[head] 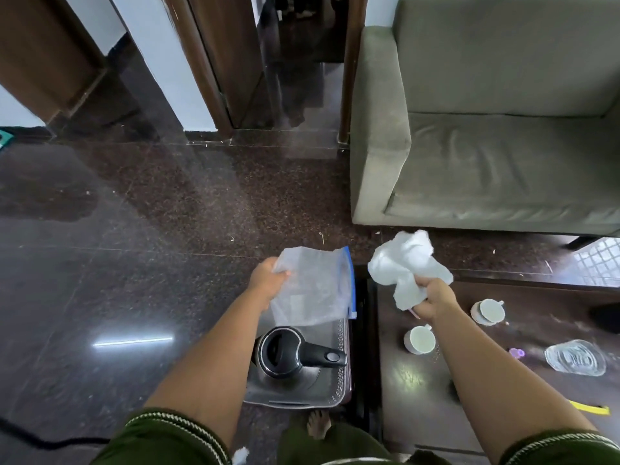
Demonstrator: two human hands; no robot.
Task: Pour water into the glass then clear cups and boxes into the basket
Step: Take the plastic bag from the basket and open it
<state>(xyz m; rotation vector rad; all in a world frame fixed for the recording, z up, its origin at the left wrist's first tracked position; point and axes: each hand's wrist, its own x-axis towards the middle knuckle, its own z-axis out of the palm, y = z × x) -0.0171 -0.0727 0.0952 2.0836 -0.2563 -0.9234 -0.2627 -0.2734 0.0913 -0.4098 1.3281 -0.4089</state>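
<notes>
A: Head view, looking down. The basket point(339, 374) sits on the floor below the left hand point(268, 280), pale and perforated, with a black electric kettle point(288, 354) already standing in it. Two white cups point(419, 339) are still out on the dark low table point(419, 397), just under and beside the right hand point(432, 300).

B: So which step is this?

A: Clearing, I'd judge, though neither hand holds a cup or box. The left hand is pinched shut on a clear zip bag point(312, 286) with a blue seal strip, hanging right over the basket's far end. The right is fisted around a crumpled white cloth point(407, 263).

B: Next move?

A: Probably let go of the bag and cloth, then reach for the nearer cup.

B: Room?

A: The kettle fills much of the basket; space is left at the far end under the bag. The table edge runs between the two hands, tight against the basket. Right of the grip lies a clear patterned glass dish point(575, 359); the grey sofa point(486, 129) stands beyond.
</notes>
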